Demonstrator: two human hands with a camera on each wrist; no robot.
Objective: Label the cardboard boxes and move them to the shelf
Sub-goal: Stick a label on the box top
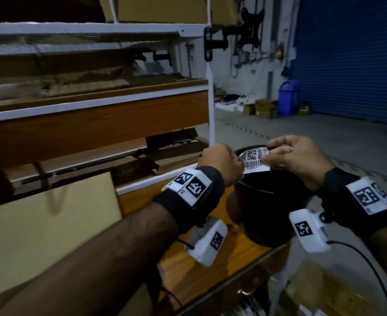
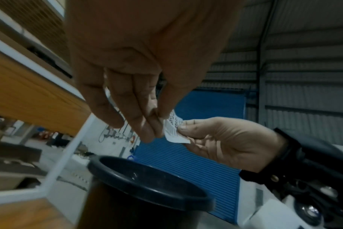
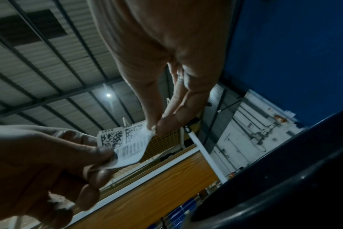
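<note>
Both of my hands pinch one small white paper label (image 1: 254, 158), printed with two square matrix codes and one barcode, directly above the round rim of a dark, smooth plastic bin (image 1: 265, 215). My left hand (image 1: 220, 165) clamps the label's left edge between thumb and fingertips; my right hand (image 1: 299, 156), one ring on a finger, nips the right edge the same way. The label curls slightly between them. The bin stands on a wood-grain board (image 1: 210, 270) edged in white. One plain tan cardboard box (image 1: 46, 231) with a flat, matte face sits at lower left, apart from both hands. Behind rises a white-framed shelf (image 1: 96, 106) with wood-grain panels and rumpled cardboard on its tiers.
</note>
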